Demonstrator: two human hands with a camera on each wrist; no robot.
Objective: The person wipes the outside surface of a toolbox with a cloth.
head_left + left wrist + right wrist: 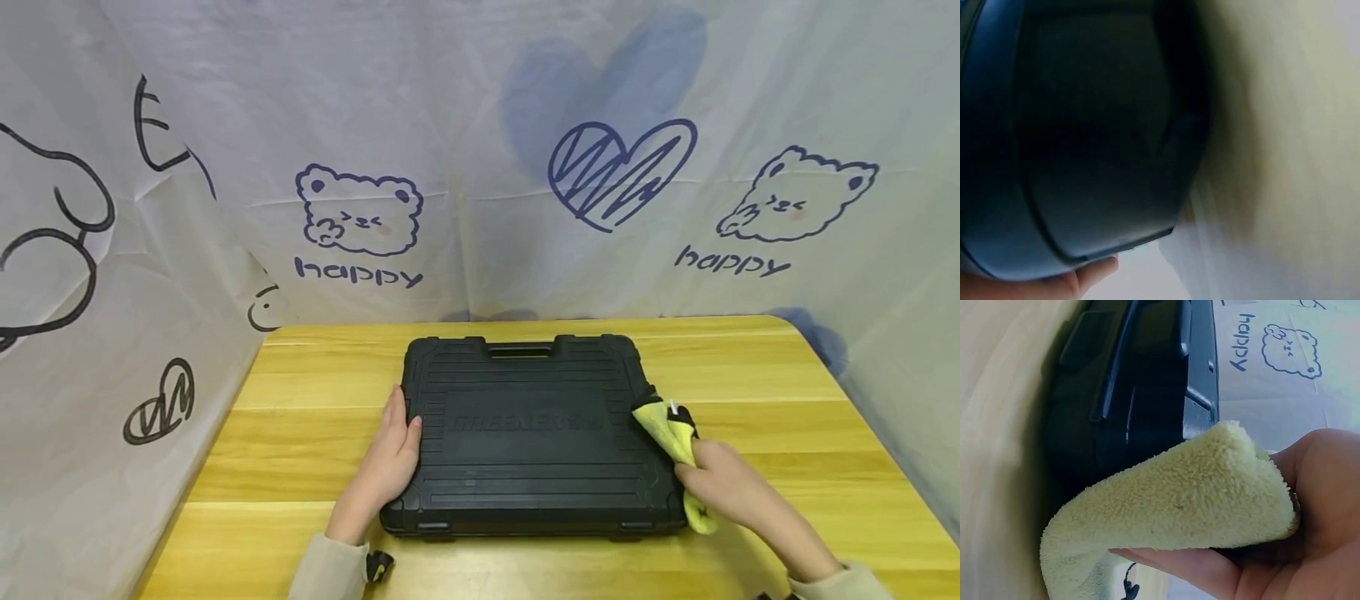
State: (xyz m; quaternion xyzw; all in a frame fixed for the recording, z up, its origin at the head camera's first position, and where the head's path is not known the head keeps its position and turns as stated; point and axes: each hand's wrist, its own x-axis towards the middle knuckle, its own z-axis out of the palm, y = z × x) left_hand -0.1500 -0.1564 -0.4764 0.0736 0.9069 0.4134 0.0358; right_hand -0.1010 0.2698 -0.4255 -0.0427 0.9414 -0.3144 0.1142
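A black plastic tool case [525,425] with a ribbed lid and raised lettering lies flat on the wooden table, its carry handle at the far side. My left hand [390,450] lies along the case's left side, the thumb over the lid's edge and the fingers against the side wall. At the right edge, my right hand [723,483] grips a yellow cloth with black trim [670,429], which touches the case's right side. Seen from the right wrist, the fluffy cloth [1179,494] hangs folded from the hand beside the case's corner.
The light wooden table [315,383] extends around the case on all sides. White fabric [465,167] printed with hearts, bears and the word "happy" hangs behind and beside it. A small black and yellow item [379,567] shows by the left sleeve.
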